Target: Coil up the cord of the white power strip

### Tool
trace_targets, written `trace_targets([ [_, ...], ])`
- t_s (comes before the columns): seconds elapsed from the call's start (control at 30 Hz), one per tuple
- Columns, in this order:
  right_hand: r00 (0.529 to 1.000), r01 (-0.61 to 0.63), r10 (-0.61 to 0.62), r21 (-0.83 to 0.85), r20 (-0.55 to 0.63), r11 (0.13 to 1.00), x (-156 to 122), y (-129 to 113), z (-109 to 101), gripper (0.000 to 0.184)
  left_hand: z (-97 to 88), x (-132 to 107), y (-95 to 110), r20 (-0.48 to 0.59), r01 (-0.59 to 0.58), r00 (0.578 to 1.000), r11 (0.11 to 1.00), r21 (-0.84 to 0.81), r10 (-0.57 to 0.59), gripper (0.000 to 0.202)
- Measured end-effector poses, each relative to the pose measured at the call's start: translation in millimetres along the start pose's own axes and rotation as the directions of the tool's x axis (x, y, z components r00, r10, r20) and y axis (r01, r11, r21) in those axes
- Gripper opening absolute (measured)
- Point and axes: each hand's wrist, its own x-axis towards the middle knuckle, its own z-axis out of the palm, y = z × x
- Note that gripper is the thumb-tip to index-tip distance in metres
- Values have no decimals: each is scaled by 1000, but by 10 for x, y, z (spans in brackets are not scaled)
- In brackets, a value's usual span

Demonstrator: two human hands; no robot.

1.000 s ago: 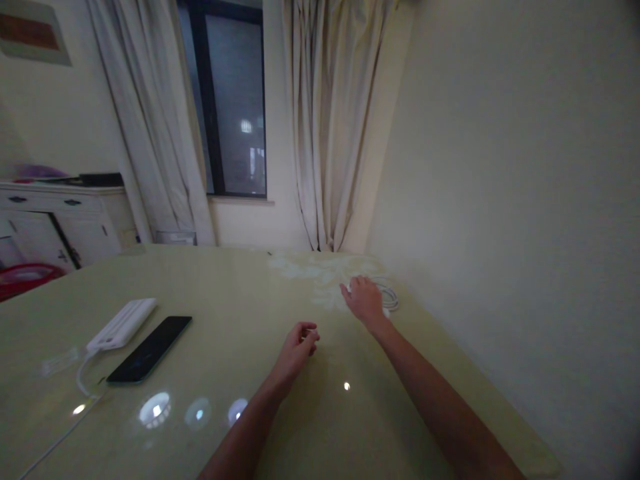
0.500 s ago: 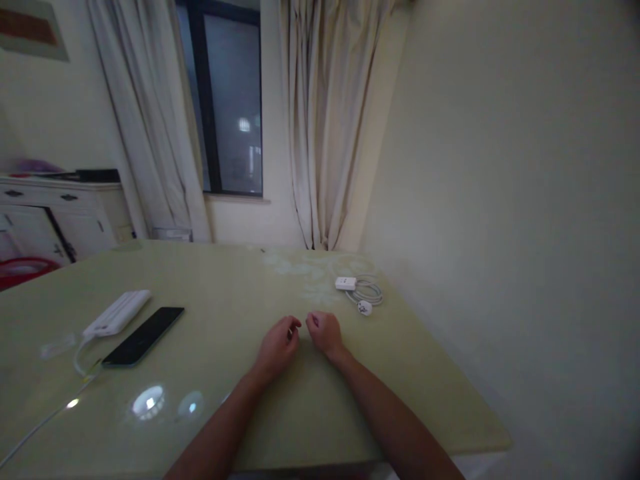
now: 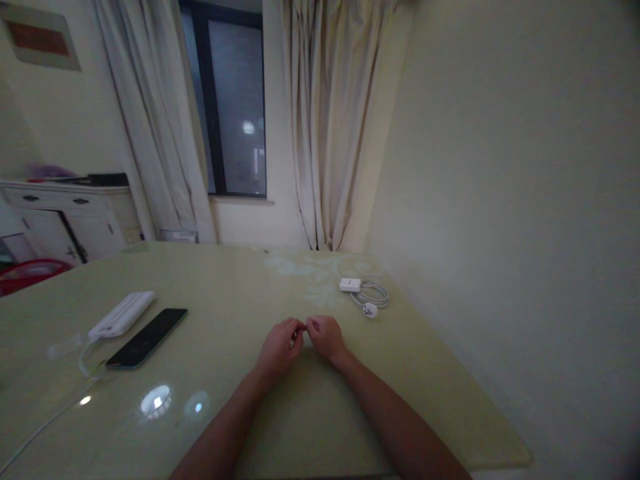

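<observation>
My left hand (image 3: 281, 347) rests on the table with its fingers curled in, a small gap showing between thumb and fingers and nothing visible in it. Beside it, my right hand (image 3: 326, 337) is closed in a loose fist with no object showing. The two hands meet at their fingertips. Just beyond my right hand lies a white extension socket (image 3: 350, 285), its grey cable (image 3: 377, 293) coiled and its round plug (image 3: 370, 310) facing me.
On the left of the glossy greenish table (image 3: 225, 280) are a white power bank (image 3: 123, 315) and a black phone (image 3: 147, 339). A white cable (image 3: 43, 427) runs toward the near left edge. The wall (image 3: 500, 233) flanks the table's right side.
The gap between my hands has closed, and their fingertips now meet. My view has turned slightly left, so the things on the table appear shifted a little to the right.
</observation>
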Motion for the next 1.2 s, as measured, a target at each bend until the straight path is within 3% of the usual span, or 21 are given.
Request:
trace_targets([
  [0.73, 999, -7, 8, -7, 45, 1000, 1, -7, -39, 37, 5, 11, 15, 23, 12, 1000, 1000, 10, -12, 19],
  [0.9, 1000, 11, -12, 142, 5, 990, 21, 48, -36, 44, -1, 9, 22, -23, -5, 1000, 1000, 20, 5, 20],
  [1.13, 981, -26, 100, 399, -166, 917, 113, 239, -183, 47, -5, 15, -17, -150, 47, 988, 998, 30, -43, 20],
  [1.2, 982, -44, 124, 459, -146, 887, 121, 280, -231, 47, 0, 16, -33, -164, 83, 984, 996, 37, -76, 22],
])
